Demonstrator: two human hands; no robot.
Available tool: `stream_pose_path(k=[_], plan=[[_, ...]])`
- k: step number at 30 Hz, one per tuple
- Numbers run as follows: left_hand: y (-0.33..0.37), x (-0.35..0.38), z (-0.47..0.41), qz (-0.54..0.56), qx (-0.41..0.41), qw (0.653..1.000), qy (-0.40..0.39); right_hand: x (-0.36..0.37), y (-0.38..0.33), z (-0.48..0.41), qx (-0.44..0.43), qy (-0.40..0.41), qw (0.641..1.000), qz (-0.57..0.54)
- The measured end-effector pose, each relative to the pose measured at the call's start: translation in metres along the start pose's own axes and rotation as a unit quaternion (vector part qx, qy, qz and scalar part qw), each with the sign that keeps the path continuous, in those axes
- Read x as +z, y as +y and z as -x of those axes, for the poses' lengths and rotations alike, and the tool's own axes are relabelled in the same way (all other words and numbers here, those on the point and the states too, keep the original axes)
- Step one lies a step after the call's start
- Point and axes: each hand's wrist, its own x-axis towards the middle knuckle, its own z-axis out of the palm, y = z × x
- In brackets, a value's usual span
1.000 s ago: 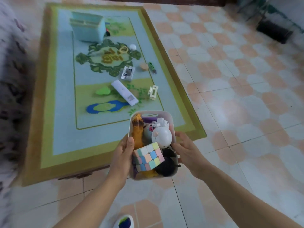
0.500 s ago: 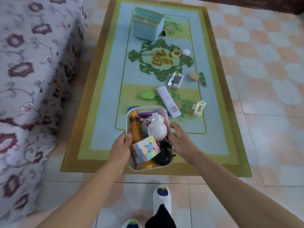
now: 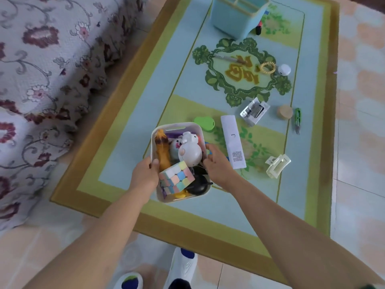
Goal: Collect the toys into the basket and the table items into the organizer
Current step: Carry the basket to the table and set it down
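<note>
I hold a white basket point(image 3: 177, 126) over the near part of the table. My left hand point(image 3: 144, 173) grips its left rim and my right hand point(image 3: 216, 165) grips its right rim. Inside lie a pastel cube point(image 3: 176, 177), a white round toy point(image 3: 190, 151), an orange figure point(image 3: 162, 149) and a black toy point(image 3: 199, 185). The blue organizer point(image 3: 235, 15) stands at the table's far end. On the table lie a white remote point(image 3: 232, 140), a green case point(image 3: 205, 123), a white hair clip point(image 3: 277, 166), a pen point(image 3: 228, 58) and a yellow ring point(image 3: 267, 67).
A floral-covered sofa point(image 3: 41, 80) runs along the left. A small box point(image 3: 254, 111), a wooden lid point(image 3: 285, 112), green clippers point(image 3: 297, 119) and a white round object point(image 3: 284, 70) lie on the table's right side. My shoes point(image 3: 183, 265) stand on the tiled floor.
I have moved nearer the table with the basket in both hands; the basket is now over the table's near part, by the remote and green case.
</note>
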Motion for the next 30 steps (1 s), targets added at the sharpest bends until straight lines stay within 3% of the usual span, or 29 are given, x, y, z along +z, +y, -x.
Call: stream_pose_path(k=[13, 25, 30], plan=[[0.007, 0.002, -0.014, 0.016, -0.030, 0.999, 0.001, 0.001, -0.004, -0.022, -0.001, -0.019, 0.999, 0.042], [0.033, -0.023, 0.040, -0.027, 0.135, 0.990, 0.017, -0.013, -0.037, 0.029, -0.013, 0.088, 0.995, 0.032], [0.035, -0.028, 0.096, -0.021, 0.211, 0.977, -0.001, -0.017, -0.036, 0.087, -0.018, 0.122, 0.992, -0.023]])
